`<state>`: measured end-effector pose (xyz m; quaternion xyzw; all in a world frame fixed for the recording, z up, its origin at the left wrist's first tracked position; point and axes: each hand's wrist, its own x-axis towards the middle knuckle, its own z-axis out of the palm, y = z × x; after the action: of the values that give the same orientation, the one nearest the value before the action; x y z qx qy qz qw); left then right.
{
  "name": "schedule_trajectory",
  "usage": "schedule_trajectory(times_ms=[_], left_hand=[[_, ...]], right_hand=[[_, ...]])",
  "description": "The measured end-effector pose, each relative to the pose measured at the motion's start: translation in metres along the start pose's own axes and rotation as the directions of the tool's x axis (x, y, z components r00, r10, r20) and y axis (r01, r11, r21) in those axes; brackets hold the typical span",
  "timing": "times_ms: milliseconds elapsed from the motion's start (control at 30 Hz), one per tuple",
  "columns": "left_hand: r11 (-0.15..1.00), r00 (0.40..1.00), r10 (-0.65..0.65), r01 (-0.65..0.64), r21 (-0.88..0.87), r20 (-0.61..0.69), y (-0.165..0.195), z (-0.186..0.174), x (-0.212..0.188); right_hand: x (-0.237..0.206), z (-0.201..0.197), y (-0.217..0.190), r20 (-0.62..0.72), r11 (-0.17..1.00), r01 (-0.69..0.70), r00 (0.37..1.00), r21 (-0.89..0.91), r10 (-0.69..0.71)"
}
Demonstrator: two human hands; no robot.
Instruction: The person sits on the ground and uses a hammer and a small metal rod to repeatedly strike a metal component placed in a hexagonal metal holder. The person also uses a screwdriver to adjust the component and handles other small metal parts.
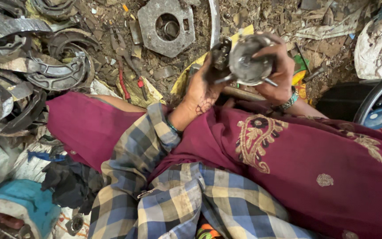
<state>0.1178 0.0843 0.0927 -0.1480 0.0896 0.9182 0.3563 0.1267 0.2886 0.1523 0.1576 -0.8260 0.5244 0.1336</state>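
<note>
Your left hand [201, 90] and right hand [278, 73] both grasp the round grey metal part [249, 62] above your lap at twelve o'clock, with the red-handled pliers [129, 66] lying at ten o'clock.

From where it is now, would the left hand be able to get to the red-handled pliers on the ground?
Probably not right away: the left hand grips the round metal part. The pliers lie uncovered nearby, so it must let go first.

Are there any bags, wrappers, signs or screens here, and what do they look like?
White sack: top right on the ground, crumpled, dirty white.
Blue bag: bottom left, soft, teal.
Yellow wrapper: under the left hand, flat, yellow.
No signs or screens.
</note>
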Motion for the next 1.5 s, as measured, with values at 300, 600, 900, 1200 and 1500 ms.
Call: schedule_trajectory(times_ms=[300,600,900,1200,1500], left_hand=[[0.995,0.997,-0.052,0.057,-0.077,0.057,-0.010,-0.005,0.003],[1.000,1.000,-0.010,0.010,-0.009,-0.011,-0.008,0.002,-0.005],[0.999,0.994,-0.036,0.039,0.023,-0.098,0.009,-0.024,-0.007],[0.889,0.994,0.095,-0.061,0.453,-0.053,0.040,-0.002,-0.012],[0.177,0.932,0.353,-0.156,0.972,0.085,0.030,-0.013,0.012]], right_hand=[[-0.002,-0.005,-0.013,0.036,0.957,-0.181,0.980,-0.228,0.194],[0.012,-0.006,-0.026,0.129,0.956,0.014,0.991,-0.292,0.025],[0.000,-0.016,0.004,-0.209,0.792,-0.586,0.764,0.169,0.610],[-0.046,-0.136,0.141,-0.263,0.294,-0.079,0.266,0.953,0.927],[-0.077,-0.188,0.176,-0.153,0.169,-0.031,0.300,0.985,0.942]])
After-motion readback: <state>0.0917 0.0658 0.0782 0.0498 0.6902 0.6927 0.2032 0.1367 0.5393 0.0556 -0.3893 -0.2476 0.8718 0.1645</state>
